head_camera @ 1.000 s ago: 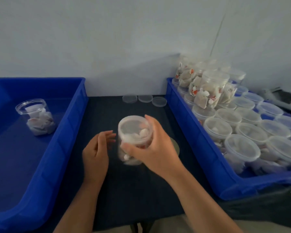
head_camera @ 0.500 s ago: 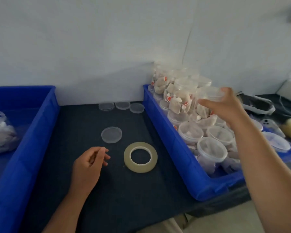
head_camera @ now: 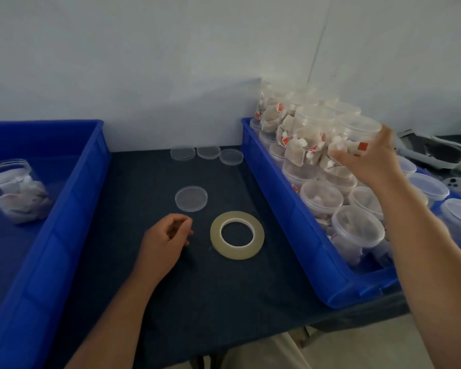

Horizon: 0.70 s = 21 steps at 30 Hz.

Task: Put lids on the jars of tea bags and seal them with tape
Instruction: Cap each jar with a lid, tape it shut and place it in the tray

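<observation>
Pale wall (head_camera: pixel 171 62) backs a table under dark blue woven cloth (head_camera: pixel 224 302). At far left a glossy blue plastic bin (head_camera: pixel 72 198) holds one clear open jar (head_camera: pixel 16 190) of tea bags. The left hand (head_camera: pixel 163 243) rests on the cloth, fingers loosely curled, holding nothing. Just beyond it lies a round clear lid (head_camera: pixel 191 198), and just to its right a flat ring of yellowish tape (head_camera: pixel 236 253). Three more lids (head_camera: pixel 208 152) sit by the wall. A second blue bin (head_camera: pixel 298 235) is packed with lidded jars in layers. Over it the right hand (head_camera: pixel 370 161) grips a lidded jar (head_camera: pixel 354 134), thumb in front and fingers behind.
</observation>
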Tool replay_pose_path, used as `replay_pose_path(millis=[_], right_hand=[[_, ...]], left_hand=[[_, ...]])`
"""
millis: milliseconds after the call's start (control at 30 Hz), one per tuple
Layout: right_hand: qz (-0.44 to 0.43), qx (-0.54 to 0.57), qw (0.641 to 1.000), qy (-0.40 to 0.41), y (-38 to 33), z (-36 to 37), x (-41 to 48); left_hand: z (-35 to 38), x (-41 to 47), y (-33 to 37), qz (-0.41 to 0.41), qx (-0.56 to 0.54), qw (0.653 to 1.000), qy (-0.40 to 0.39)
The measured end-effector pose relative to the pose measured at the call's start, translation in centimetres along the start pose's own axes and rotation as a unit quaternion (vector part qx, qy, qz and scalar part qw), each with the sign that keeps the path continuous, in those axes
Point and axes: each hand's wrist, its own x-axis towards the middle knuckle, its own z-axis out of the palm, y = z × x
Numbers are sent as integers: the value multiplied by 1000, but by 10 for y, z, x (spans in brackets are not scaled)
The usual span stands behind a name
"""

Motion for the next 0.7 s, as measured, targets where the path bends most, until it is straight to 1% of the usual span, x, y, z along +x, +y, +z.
replay_pose_path(millis=[100,200,267,333,433,467,500,533,600,667,700], right_hand=[[-3,-4,1000,6,2,3,1],[11,-8,1000,-5,-1,-1,-1],[32,-15,999,15,-7,-10,-7],[26,-12,998,58,-19,-21,-22],[-68,32,981,178,-48,-22,-63],[-112,63,970,205,-61,-16,-80],[-161,101,959,208,-75,-7,-100],[-211,138,949,188,-88,4,-120],[-291,185,934,93,-107,35,-153],[-326,184,926,-42,-116,73,-181],[-326,170,924,-100,-116,95,-193]], left_hand=[[0,1,-3,4,24,1000,-4],[-2,-1,-4,5,30,1000,-6],[-2,-1,-3,5,25,1000,-5],[-2,-1,-2,4,28,1000,-5],[-2,-1,-2,-2,28,1000,-7],[-1,-2,-2,-2,28,1000,-8],[-2,-2,-2,-3,30,1000,-8],[-2,-3,-2,-3,32,999,-9],[-2,-4,-1,-4,43,999,-10],[-3,-7,-1,-4,59,998,-13],[-4,-9,-1,-1,64,998,-17]])
